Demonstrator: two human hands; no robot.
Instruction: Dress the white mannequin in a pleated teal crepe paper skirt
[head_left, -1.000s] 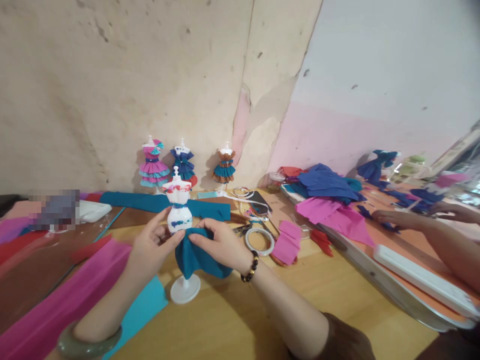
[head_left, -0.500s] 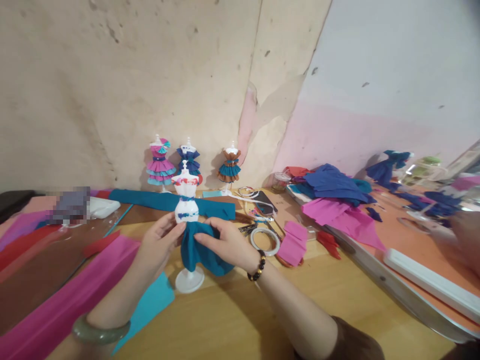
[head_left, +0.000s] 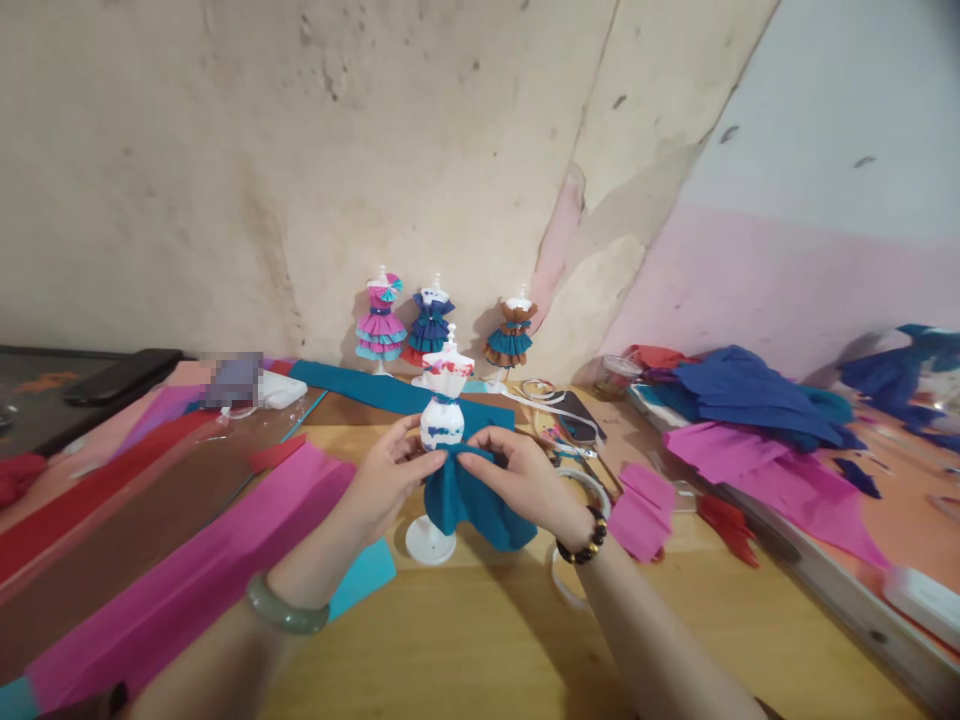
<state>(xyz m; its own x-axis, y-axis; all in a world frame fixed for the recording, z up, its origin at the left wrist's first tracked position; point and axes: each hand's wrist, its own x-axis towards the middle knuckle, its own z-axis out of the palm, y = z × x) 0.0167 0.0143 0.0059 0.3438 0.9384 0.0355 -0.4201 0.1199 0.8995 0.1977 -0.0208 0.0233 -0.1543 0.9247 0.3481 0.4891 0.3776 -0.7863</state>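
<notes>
A small white mannequin (head_left: pixel 441 418) stands upright on a round base, with red marks on its chest, a blue band at its waist and blue marks at its hips. Gathered teal crepe paper (head_left: pixel 480 505) hangs in front of its lower part. My left hand (head_left: pixel 396 465) reaches around the hip side and pinches the paper's top edge with the thumb. Close beside it, my right hand (head_left: pixel 529 478) is closed on the same edge, thumb near the other thumb. The paper flares out below my right fingers, and some fingertips are hidden behind it.
Behind stand three dressed mannequins, one pink (head_left: pixel 381 325), one blue (head_left: pixel 431 325), one brown and teal (head_left: pixel 511 335). Magenta paper (head_left: pixel 217 560) lies at left, light blue paper (head_left: pixel 367 575) by my left wrist. Tape rolls (head_left: pixel 568 580), a phone (head_left: pixel 579 415) and stacked blue paper (head_left: pixel 757 395) are right.
The view has turned left, so everything sits further right. My right thumb has moved up to the paper's top edge, beside my left thumb, and both hands now pinch there.
</notes>
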